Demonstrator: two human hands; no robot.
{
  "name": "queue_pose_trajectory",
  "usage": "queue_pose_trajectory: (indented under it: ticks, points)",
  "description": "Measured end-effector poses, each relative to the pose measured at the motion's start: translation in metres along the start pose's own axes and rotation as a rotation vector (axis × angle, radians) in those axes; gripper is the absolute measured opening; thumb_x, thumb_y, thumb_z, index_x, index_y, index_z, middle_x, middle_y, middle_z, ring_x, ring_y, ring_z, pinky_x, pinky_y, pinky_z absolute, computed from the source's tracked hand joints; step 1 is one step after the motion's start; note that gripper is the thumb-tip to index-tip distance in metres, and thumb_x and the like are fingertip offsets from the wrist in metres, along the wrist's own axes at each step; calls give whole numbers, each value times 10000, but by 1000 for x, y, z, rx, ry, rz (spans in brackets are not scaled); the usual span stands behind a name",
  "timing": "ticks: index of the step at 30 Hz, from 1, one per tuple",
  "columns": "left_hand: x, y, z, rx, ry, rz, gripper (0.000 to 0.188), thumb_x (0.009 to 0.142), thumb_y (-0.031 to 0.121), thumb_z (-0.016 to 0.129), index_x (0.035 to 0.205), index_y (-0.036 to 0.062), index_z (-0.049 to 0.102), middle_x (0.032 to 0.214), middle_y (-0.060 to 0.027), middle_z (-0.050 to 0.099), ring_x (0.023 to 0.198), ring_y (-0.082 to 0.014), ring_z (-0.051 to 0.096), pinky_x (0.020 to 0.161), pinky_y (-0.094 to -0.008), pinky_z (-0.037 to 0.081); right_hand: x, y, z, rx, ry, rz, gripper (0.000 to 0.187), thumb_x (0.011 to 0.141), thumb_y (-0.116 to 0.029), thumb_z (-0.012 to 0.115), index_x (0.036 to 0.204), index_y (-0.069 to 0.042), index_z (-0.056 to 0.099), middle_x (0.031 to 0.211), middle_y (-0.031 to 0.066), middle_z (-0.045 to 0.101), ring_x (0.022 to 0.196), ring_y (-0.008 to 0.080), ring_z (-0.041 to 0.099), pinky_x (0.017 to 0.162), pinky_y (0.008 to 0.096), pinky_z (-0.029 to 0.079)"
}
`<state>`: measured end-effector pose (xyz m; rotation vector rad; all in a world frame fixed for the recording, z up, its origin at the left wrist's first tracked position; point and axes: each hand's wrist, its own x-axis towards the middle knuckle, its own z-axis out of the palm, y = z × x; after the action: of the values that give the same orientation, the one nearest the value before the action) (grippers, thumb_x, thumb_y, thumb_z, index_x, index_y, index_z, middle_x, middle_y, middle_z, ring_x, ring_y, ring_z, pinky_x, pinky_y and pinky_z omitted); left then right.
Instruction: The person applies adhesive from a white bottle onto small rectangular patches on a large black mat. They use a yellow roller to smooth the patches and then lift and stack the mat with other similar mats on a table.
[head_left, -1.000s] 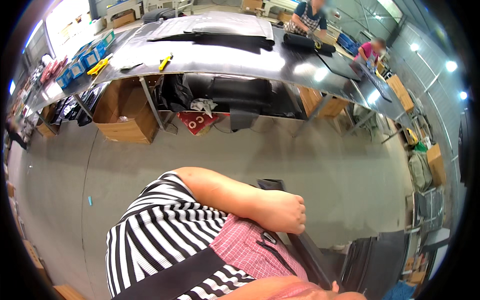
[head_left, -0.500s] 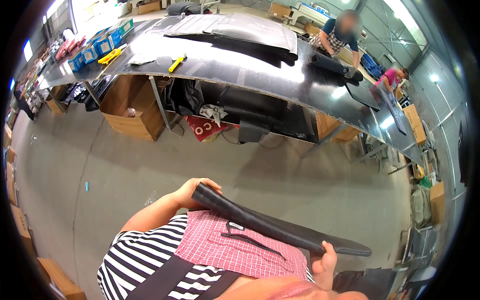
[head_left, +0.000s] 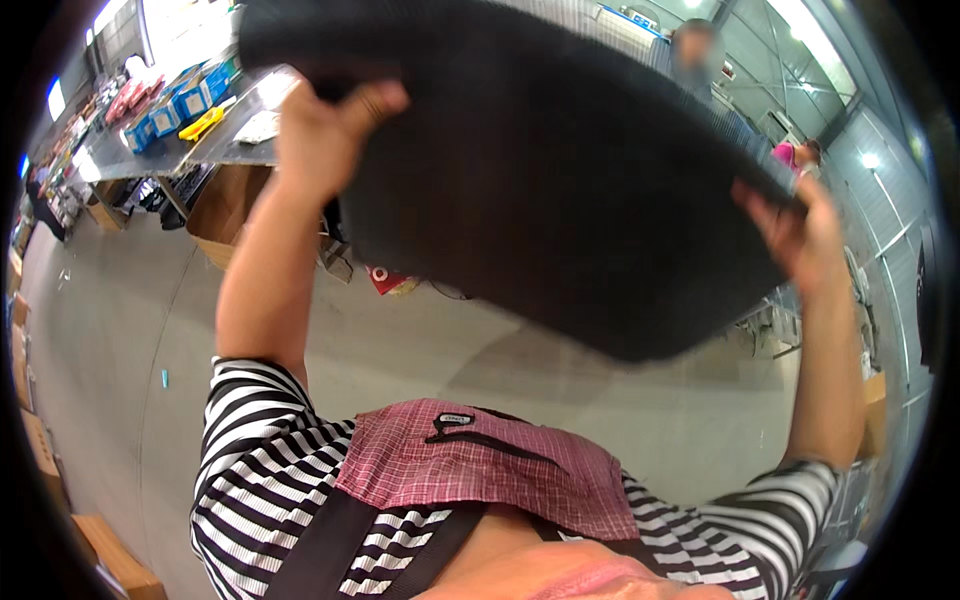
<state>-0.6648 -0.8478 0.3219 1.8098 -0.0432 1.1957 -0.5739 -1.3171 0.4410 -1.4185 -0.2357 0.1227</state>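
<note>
A large black sheet (head_left: pixel 560 200), rubbery in look and blurred by motion, hangs open in front of me at about head height. My left hand (head_left: pixel 330 135) grips its upper left part, thumb on the near face, fingers mostly hidden by the material. At the upper right edge my right hand (head_left: pixel 795 235) is closed on the same sheet. The upper left end looks thick, as if folded or curled over. Its lower edge slants down to a corner on the right, and much of the worktable is hidden by it.
A long dark worktable (head_left: pixel 225 150) stands ahead, with blue boxes (head_left: pixel 190 100) and a yellow tool (head_left: pixel 203 124) at its left. Below is an open cardboard box (head_left: pixel 215 215). A co-worker (head_left: pixel 692 60) stands beyond the sheet, another person (head_left: pixel 795 155) farther right.
The black roll held low across my chest is now raised and opened out into a wide sheet. Both hands have moved up and forward with it, and the sheet now covers most of the table.
</note>
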Motion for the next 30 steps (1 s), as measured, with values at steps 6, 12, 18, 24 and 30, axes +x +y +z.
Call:
queue_pose_trajectory:
  ticks: [6,12,18,24,30]
  points:
    - [112,21,-48,176,326,830,352,860,231,825,1101,-3,720,1022,-75,759,890,-222,709,827,-336,557,167,-131,-23,194,-429,-378,418,1046,-200,501,1332,105,524,1308,270,618,1190,384,629,1111,484,469]
    - [16,-50,55,529,-208,1036,304,810,189,642,1109,217,685,1119,-10,703,970,-181,701,711,-303,563,320,92,-17,375,-218,-510,312,989,-198,597,1244,-23,640,1126,102,712,1041,249,680,941,395,545]
    - [-107,-209,253,455,-997,772,393,802,178,640,1175,53,633,1163,-126,634,942,-271,639,767,-383,567,361,350,-84,227,73,272,377,969,-437,669,1138,-101,647,1003,70,649,952,273,597,885,388,454]
    - [-175,-314,314,190,-1306,559,285,853,194,675,1101,52,684,1438,-214,531,1106,-332,611,885,-421,556,281,535,-36,-841,645,156,493,896,-317,782,1221,30,647,1163,145,647,1104,280,619,969,397,492]
    - [-53,-372,224,192,-630,134,39,796,118,722,806,81,720,933,-77,733,984,-316,671,866,-453,529,224,539,-42,-327,361,245,553,967,-256,736,1354,70,511,1257,143,638,1149,214,601,1019,355,462]
